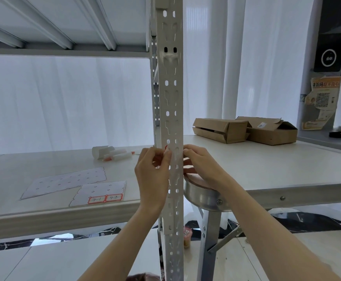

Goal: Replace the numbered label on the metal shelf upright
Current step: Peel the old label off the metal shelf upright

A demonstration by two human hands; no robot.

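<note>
A white perforated metal upright (171,102) runs top to bottom through the middle of the head view. My left hand (152,175) pinches a small red-edged label (166,148) against the upright's left edge; most of the label is hidden by my fingers. My right hand (203,169) presses its fingertips on the upright's right edge at the same height, and I cannot see anything held in it. On the shelf (43,211) to the left lies a label sheet (99,192) with two red-bordered labels marked 41 and 42 (105,198).
A second, used label sheet (66,182) lies further left. White markers and a small white roll (110,154) rest at the shelf's back. Two cardboard boxes (244,129) sit on the table at right. A round metal stool (204,196) stands under my right wrist.
</note>
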